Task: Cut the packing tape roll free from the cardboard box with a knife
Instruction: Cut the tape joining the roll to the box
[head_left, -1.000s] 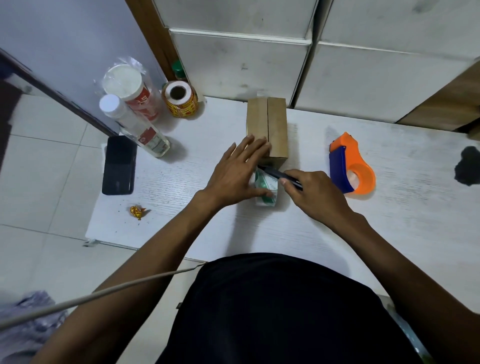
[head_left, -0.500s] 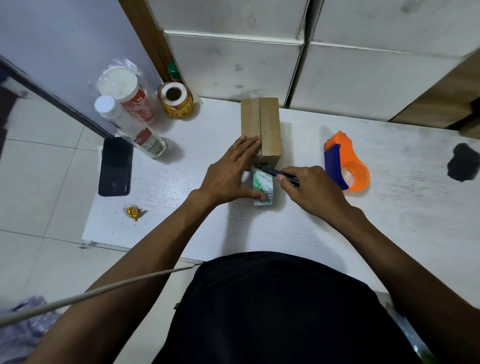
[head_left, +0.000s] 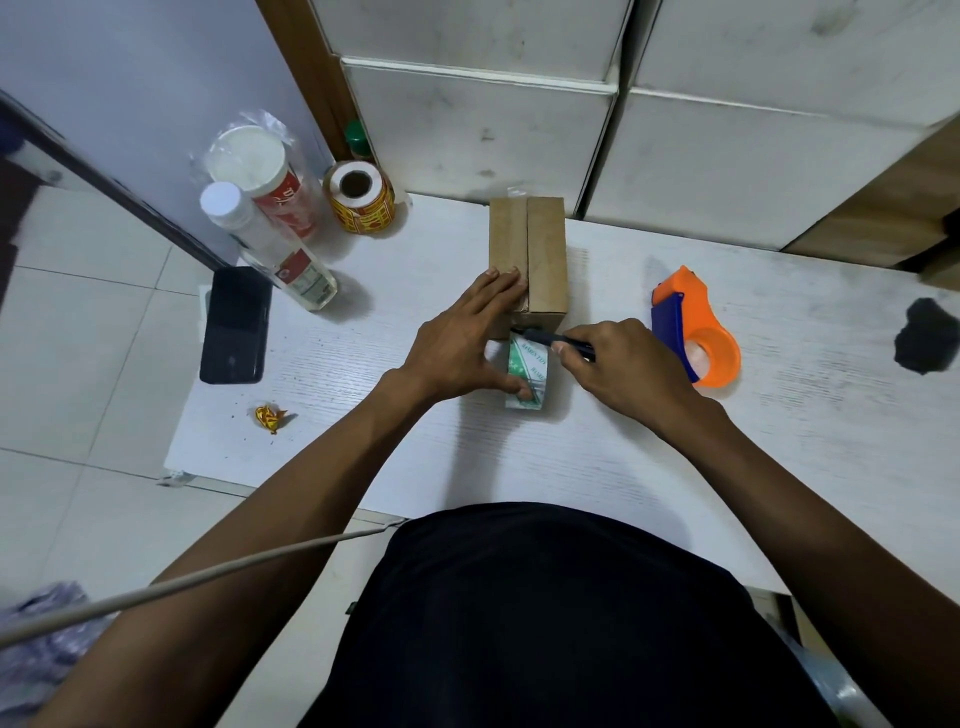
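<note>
A small brown cardboard box (head_left: 540, 260) stands on the white table (head_left: 597, 447), taped along its top. Against its near end lies a packing tape roll (head_left: 529, 370) with a green and white label. My left hand (head_left: 462, 343) lies flat with its fingers on the box's near top edge and its thumb on the roll. In my right hand (head_left: 618, 374) is a dark knife (head_left: 550, 339), whose tip sits at the box's near lower edge, just above the roll.
An orange and blue tape dispenser (head_left: 693, 332) lies to the right of my right hand. At the left stand two bottles (head_left: 265, 234), a yellow label roll (head_left: 361, 200) and a black phone (head_left: 236, 325). A crumpled wrapper (head_left: 270, 417) lies near the table's left front.
My left hand has slid slightly so its fingers reach further onto the box top and its thumb presses the roll. The knife tip stays at the box's near edge.
</note>
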